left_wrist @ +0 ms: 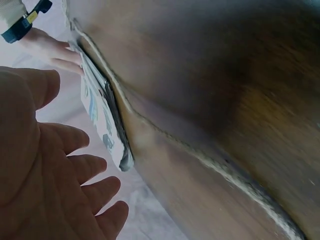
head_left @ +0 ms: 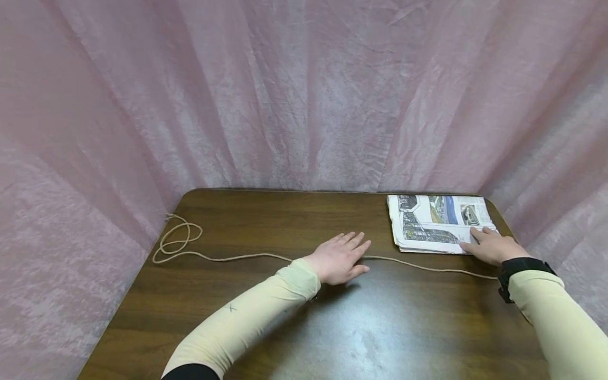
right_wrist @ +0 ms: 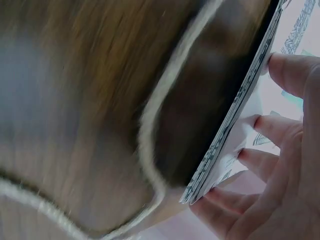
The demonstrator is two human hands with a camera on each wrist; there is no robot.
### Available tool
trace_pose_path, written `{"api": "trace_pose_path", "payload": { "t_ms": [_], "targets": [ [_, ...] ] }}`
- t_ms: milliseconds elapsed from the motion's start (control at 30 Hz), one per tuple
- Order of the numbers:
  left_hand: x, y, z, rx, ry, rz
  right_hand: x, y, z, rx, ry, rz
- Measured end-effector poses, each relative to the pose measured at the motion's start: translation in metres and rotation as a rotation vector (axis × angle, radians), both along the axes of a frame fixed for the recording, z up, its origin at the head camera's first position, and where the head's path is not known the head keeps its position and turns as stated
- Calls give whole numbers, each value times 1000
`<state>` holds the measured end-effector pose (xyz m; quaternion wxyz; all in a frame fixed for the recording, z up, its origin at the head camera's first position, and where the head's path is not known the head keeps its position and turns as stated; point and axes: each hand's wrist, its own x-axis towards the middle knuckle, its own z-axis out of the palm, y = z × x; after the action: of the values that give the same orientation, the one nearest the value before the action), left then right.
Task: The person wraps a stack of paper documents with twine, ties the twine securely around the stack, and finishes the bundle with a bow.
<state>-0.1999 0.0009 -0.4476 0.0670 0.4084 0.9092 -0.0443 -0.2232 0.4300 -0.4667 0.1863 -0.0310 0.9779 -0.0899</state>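
A folded stack of newspaper point(head_left: 429, 224) lies at the table's back right, its printed side up. My right hand point(head_left: 496, 248) rests its spread fingertips on the right front part of the stack; in the right wrist view these fingers point(right_wrist: 272, 127) touch the top sheet near the layered edge. A thin beige rope point(head_left: 404, 261) runs across the table in front of the newspaper and loops at the left end. Over the rope's middle, my left hand point(head_left: 339, 258) is palm down with fingers extended, holding nothing. The left wrist view shows its fingers point(left_wrist: 85, 167) apart from the rope point(left_wrist: 210, 160).
The brown wooden table point(head_left: 285, 221) has rounded back corners. Pink velvet curtain point(head_left: 304, 105) hangs behind it and along both sides. The loops of the rope lie at the table's left edge.
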Motion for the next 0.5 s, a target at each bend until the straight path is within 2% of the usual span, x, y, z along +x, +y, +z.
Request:
{"api": "trace_pose_path", "payload": {
  "t_ms": [233,400,500],
  "targets": [
    [-1,28,-3,9,-26,27,3,7,-1,-6,29,9],
    [-7,46,-7,41,-87,81,6,11,-2,4,57,20],
    [-15,34,-10,57,-138,124,5,-10,-3,18,65,22]
  ]
}}
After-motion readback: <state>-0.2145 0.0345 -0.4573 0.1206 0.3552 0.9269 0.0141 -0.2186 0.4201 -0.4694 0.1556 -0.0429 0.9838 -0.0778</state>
